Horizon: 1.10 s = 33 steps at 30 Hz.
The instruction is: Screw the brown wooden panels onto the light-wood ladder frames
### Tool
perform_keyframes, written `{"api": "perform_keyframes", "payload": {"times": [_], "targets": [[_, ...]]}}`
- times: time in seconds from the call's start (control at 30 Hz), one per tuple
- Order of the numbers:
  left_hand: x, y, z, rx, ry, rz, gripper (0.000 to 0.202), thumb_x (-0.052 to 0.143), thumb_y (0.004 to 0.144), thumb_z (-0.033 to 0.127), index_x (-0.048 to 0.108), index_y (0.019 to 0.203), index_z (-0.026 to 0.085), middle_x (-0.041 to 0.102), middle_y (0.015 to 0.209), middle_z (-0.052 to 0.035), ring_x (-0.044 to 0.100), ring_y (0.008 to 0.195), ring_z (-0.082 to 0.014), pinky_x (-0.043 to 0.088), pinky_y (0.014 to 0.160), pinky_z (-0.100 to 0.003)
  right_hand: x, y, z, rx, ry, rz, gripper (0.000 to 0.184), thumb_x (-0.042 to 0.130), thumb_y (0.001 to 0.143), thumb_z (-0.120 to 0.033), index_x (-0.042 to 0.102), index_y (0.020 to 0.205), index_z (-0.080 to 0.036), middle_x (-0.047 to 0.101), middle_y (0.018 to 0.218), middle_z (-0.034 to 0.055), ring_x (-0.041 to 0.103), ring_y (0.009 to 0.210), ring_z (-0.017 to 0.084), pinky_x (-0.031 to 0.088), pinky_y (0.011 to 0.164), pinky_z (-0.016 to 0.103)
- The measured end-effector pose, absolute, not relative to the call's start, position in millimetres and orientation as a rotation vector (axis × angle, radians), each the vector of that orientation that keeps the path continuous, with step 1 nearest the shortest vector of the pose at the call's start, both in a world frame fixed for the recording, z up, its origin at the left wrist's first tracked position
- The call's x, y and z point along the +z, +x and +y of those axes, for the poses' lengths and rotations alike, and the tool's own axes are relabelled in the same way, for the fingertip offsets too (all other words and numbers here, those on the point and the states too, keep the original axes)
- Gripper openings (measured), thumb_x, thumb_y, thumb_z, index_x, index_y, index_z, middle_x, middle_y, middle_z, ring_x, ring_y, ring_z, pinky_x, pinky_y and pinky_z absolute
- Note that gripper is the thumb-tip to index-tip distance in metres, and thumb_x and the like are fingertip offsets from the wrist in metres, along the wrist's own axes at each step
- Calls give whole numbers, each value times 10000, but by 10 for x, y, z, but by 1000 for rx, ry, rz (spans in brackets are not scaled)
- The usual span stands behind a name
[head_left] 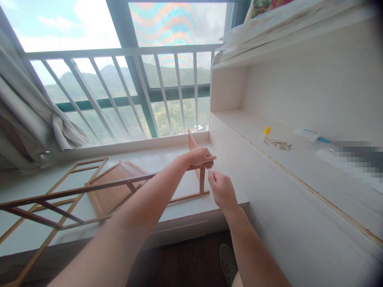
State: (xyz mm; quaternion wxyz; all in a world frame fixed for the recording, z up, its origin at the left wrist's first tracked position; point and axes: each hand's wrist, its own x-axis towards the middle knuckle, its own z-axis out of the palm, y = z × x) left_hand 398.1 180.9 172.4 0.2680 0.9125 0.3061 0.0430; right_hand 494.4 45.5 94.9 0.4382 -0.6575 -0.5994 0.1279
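Note:
My left hand (201, 156) is closed round the right end of a long brown wooden frame (104, 185) with short crosspieces. Just below that end, my right hand (222, 190) is pinched shut on a thin metal tool (208, 170). Its tip points up at the rail's end; most of the tool is hidden by the fingers, so its exact kind does not show. Behind my left hand stands a narrow wooden piece (192, 139), partly covered. A flat wooden panel (112, 191) lies behind the frame.
Another light wooden frame (73, 169) rests at the left on the white window ledge (161, 153). On the white shelf (302, 171) at right lie several screws (281, 146), a yellow-capped container (266, 132) and a tube (311, 136). A railing (128, 52) and a curtain (32, 103) border the window.

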Motion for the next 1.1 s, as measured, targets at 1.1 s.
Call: {"api": "perform_keyframes", "payload": {"times": [1.1], "targets": [[1734,3975,1792,121,2473,826,470,452,929,437,755,706,154,727,736,-43,606,624,-123,406,653,-222,987,4916,426,182,-1766,-1635,403,345,983,-340,543,664,-192,530,572,24,363,545,138,152,564,303]]}}
